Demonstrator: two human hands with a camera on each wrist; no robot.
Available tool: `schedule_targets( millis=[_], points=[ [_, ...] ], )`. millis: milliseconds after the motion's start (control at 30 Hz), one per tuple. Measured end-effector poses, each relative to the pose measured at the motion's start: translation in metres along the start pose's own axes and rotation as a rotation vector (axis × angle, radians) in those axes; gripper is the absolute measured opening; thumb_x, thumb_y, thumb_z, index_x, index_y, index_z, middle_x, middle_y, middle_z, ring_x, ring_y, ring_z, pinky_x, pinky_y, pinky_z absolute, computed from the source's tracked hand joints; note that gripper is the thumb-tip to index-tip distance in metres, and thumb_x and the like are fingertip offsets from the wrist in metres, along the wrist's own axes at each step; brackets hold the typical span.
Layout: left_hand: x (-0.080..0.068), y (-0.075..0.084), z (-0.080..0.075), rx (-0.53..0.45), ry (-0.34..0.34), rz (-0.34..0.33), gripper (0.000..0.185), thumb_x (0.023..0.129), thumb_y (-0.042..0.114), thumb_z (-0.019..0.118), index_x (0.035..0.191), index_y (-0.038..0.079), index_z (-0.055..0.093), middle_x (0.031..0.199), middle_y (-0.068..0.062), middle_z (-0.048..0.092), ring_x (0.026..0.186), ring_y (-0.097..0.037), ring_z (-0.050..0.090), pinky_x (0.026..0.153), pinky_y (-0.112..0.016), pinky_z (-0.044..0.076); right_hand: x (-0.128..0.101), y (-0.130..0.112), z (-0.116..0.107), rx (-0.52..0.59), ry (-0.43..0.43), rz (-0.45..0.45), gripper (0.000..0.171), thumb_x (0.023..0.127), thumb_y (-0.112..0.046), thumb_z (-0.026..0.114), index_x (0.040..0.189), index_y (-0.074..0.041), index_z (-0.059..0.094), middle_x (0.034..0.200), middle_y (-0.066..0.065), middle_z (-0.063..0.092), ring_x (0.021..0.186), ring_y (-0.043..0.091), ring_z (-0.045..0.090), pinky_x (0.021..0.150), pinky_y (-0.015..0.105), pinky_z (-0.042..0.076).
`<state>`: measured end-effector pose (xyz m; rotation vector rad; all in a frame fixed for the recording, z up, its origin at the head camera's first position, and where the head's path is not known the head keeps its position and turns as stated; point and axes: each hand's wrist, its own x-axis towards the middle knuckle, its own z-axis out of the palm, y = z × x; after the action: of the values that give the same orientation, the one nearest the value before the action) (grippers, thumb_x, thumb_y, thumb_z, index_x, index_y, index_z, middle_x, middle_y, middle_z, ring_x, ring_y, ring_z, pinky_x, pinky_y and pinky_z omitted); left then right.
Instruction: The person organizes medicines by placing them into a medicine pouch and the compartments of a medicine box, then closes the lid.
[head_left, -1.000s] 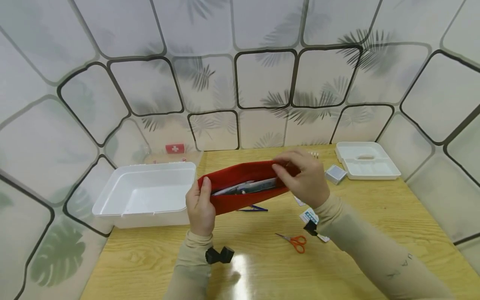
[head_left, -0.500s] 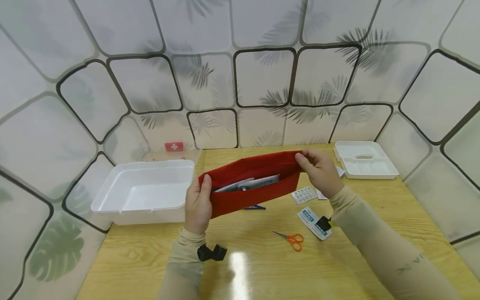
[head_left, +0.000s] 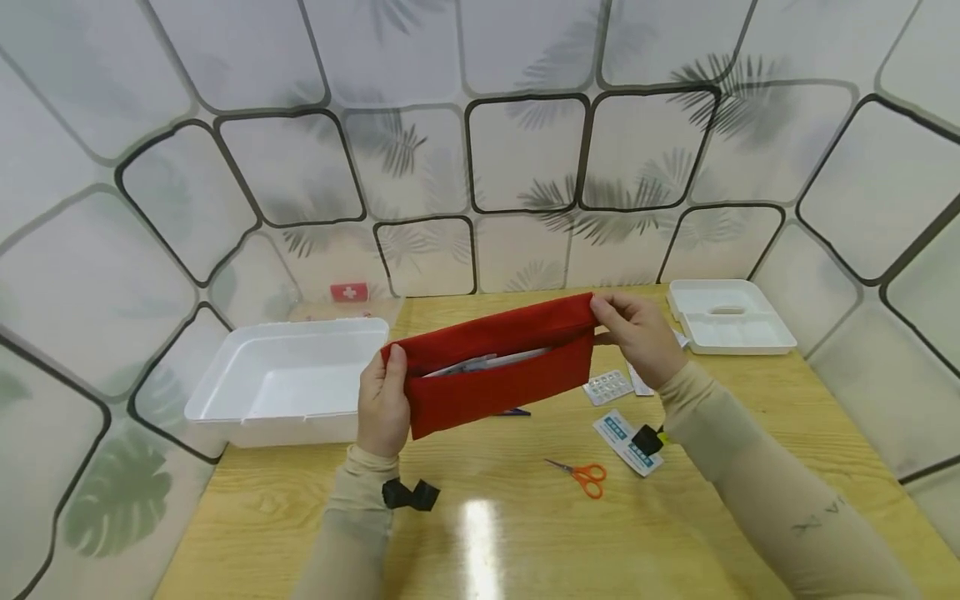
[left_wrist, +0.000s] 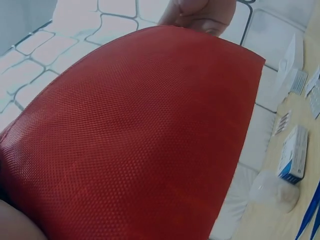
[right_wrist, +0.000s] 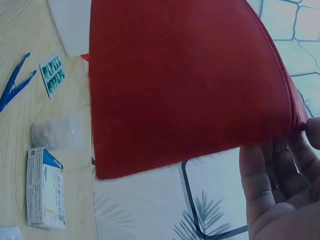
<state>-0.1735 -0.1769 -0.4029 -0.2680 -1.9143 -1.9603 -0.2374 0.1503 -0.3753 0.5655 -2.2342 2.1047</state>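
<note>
A red fabric pouch (head_left: 502, 392) is held up over the table, tilted with its right end higher. My left hand (head_left: 384, 408) grips its left end, thumb on the near side. The right hand (head_left: 637, 337) pinches the upper right corner between thumb and fingers. Through the narrow top gap, pale flat packets (head_left: 480, 363) show inside; their lower parts are hidden. The rear edge leans forward over the opening. Both wrist views show mostly the outside of the pouch, with right fingers (right_wrist: 257, 172) at its corner.
Orange-handled scissors (head_left: 588, 477), a blister pack (head_left: 607, 387) and a printed packet (head_left: 626, 442) lie on the table. A white bin (head_left: 292, 425) stands left, a divided white tray (head_left: 738, 342) back right. Beyond the pouch are blue tweezers (right_wrist: 7, 98), a small box (right_wrist: 45, 190) and a clear jar (right_wrist: 57, 132).
The right hand has moved from the pouch's opening out to its upper right corner. The rear edge has come forward, narrowing the gap, and the left hand has shifted slightly left.
</note>
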Motion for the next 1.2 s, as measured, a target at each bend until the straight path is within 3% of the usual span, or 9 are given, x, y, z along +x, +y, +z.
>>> schedule_targets(
  millis=[100,167,300,433,567,833,1067,1200],
  points=[
    [0.002,0.001,-0.006,-0.006,0.034,-0.010,0.038,0.103,0.033,0.041,0.108,-0.001,0.058,0.097,-0.002,0.066,0.086,-0.023,0.062,0.074,-0.032,0.050,0.001,0.005,-0.006,-0.023,-0.022,0.031,0.026,0.100,-0.023,0.052,0.107,-0.001,0.064,0.095,0.005,0.066,0.089,0.018,0.063,0.074,0.032,0.056],
    [0.003,0.001,-0.010,-0.010,0.059,-0.008,0.038,0.103,0.034,0.041,0.109,0.000,0.058,0.098,-0.003,0.066,0.087,-0.024,0.061,0.074,-0.033,0.050,0.001,0.011,-0.012,-0.095,-0.037,0.053,0.029,0.100,-0.024,0.052,0.108,0.002,0.063,0.097,0.009,0.065,0.090,0.020,0.063,0.075,0.032,0.055],
    [0.003,0.000,-0.017,-0.024,0.100,-0.007,0.038,0.103,0.032,0.042,0.110,-0.001,0.058,0.100,-0.004,0.066,0.089,-0.024,0.061,0.076,-0.034,0.049,0.000,0.034,-0.028,-0.346,-0.072,0.100,0.032,0.100,-0.025,0.052,0.113,0.003,0.062,0.104,0.016,0.064,0.093,0.024,0.063,0.077,0.036,0.055],
    [0.002,-0.002,-0.021,-0.030,0.129,-0.024,0.036,0.103,0.032,0.042,0.109,0.002,0.059,0.100,-0.003,0.066,0.089,-0.025,0.061,0.076,-0.034,0.049,-0.006,0.057,-0.042,-0.632,-0.101,0.128,0.031,0.100,-0.028,0.054,0.116,-0.003,0.064,0.105,0.012,0.067,0.094,0.025,0.063,0.079,0.042,0.052],
    [0.001,-0.003,-0.025,-0.040,0.157,-0.023,0.035,0.103,0.032,0.043,0.108,0.002,0.060,0.100,-0.004,0.066,0.088,-0.025,0.061,0.076,-0.033,0.049,-0.011,0.073,-0.051,-0.819,-0.153,0.112,0.031,0.098,-0.028,0.057,0.114,-0.004,0.066,0.102,0.008,0.068,0.091,0.025,0.062,0.078,0.045,0.050],
    [-0.002,-0.004,-0.029,-0.084,0.187,0.004,0.034,0.103,0.029,0.043,0.105,-0.001,0.060,0.097,-0.003,0.067,0.088,-0.023,0.061,0.078,-0.032,0.048,-0.019,0.092,-0.057,-0.926,-0.200,0.125,0.031,0.095,-0.027,0.061,0.113,-0.002,0.067,0.091,0.002,0.066,0.081,0.017,0.058,0.069,0.037,0.048],
    [-0.005,-0.006,-0.032,-0.080,0.210,-0.013,0.035,0.103,0.031,0.044,0.106,0.000,0.061,0.098,-0.003,0.067,0.089,-0.023,0.061,0.079,-0.033,0.048,-0.039,0.104,-0.053,-0.916,-0.373,0.145,0.023,0.090,-0.027,0.069,0.101,-0.007,0.069,0.080,-0.006,0.061,0.070,0.009,0.053,0.063,0.029,0.046],
    [-0.006,-0.007,-0.035,-0.075,0.208,-0.009,0.035,0.103,0.030,0.044,0.106,0.000,0.061,0.098,-0.003,0.067,0.089,-0.023,0.061,0.078,-0.032,0.048,-0.049,0.108,-0.052,-0.915,-0.404,0.156,0.022,0.088,-0.025,0.070,0.101,-0.007,0.069,0.080,-0.007,0.061,0.072,0.008,0.054,0.064,0.028,0.047]
  ],
)
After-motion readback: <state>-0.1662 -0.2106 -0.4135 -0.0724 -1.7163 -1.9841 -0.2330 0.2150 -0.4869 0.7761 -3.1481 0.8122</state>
